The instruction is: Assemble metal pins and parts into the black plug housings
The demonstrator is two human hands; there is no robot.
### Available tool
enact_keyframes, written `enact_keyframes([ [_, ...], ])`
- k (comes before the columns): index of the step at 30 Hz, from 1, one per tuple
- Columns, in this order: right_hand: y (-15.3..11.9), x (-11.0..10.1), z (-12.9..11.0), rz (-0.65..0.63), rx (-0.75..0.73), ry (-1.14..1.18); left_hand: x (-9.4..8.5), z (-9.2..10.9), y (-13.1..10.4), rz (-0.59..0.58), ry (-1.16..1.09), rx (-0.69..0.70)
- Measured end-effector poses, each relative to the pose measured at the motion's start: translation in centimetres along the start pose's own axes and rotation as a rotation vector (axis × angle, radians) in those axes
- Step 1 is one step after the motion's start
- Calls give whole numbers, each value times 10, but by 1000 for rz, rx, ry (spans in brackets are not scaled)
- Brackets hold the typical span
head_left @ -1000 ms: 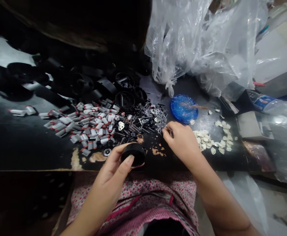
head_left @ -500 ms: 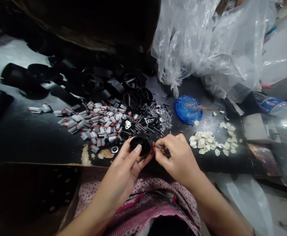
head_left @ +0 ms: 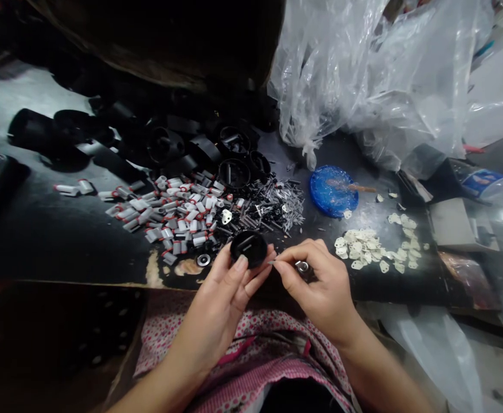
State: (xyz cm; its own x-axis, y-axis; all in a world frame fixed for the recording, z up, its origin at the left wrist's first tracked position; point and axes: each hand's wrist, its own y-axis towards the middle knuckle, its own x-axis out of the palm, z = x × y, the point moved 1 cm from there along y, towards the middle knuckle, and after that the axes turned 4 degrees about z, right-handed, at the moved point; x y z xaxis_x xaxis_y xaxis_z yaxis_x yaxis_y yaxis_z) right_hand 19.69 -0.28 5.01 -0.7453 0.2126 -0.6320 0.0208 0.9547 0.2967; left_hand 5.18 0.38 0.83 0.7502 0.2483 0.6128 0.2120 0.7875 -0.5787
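My left hand point(head_left: 229, 287) is closed round a round black plastic cup point(head_left: 248, 250), its open side facing up and a thin rib showing inside. Just right of the cup, my right hand point(head_left: 309, 275) pinches a small part at its fingertips, too small to name. A shiny metal piece point(head_left: 303, 267) shows in the curl of the same hand, its kind unclear. Beyond the hands lie grey sleeves with red ends point(head_left: 182, 215), small springs point(head_left: 249, 222) and a heap of small grey pieces point(head_left: 289, 201). A metal ring point(head_left: 203, 260) rests near the table edge.
More black cups point(head_left: 234, 173) crowd the back left. A blue lid point(head_left: 334, 191) with a wooden stick point(head_left: 362, 189) lies right of centre, near cream-coloured flat plates point(head_left: 363, 248). Clear plastic bags point(head_left: 332, 74) hang behind. A small white box point(head_left: 457, 223) stands at right.
My right hand has drawn slightly away from the cup, and the metal piece in it shows more. The cup has tilted, so its inside is more visible.
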Motion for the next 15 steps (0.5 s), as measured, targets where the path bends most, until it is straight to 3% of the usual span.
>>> enact_keyframes([
  [3,0,2,0,10,-67,-93,-3,-3,-4,9,124,-10],
  [9,1,4,1,-55,-131,-248,-9,-8,-4,-139,212,9],
  [15,-1,1,2,-136,-179,-319,-9,0,1,-156,445,71],
])
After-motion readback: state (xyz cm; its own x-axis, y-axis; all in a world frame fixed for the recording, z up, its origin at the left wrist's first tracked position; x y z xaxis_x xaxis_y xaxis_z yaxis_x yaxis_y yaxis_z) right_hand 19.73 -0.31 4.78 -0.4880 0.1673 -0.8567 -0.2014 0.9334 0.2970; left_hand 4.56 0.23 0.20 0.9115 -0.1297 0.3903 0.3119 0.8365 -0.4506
